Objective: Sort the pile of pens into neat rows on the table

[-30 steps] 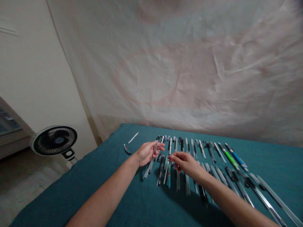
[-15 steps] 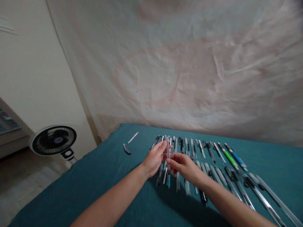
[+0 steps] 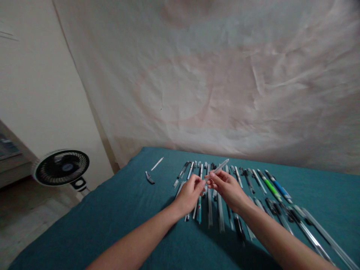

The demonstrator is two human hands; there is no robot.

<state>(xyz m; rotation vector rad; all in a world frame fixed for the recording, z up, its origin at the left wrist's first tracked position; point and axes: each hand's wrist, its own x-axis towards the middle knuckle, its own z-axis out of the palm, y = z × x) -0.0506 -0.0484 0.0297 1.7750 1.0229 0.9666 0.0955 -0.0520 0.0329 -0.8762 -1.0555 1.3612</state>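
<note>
A clear, whitish pen slants up to the right between my two hands, above the table. My right hand pinches it along its middle. At the pen's lower left end, the fingers of my left hand are closed, covering that end. Beneath and around both hands lie two rows of pens, partly hidden by my fingers and forearms. A pen with a teal lower part lies just below my left hand.
On the right are a green pen, a blue pen and several clear pens. A thin white stick and a small dark curved piece lie at left on the teal cloth. A fan stands beyond the left edge.
The pen has swung from upright to slanting right. My right hand has moved up and right along it, while my left hand has lowered to its lower end.
</note>
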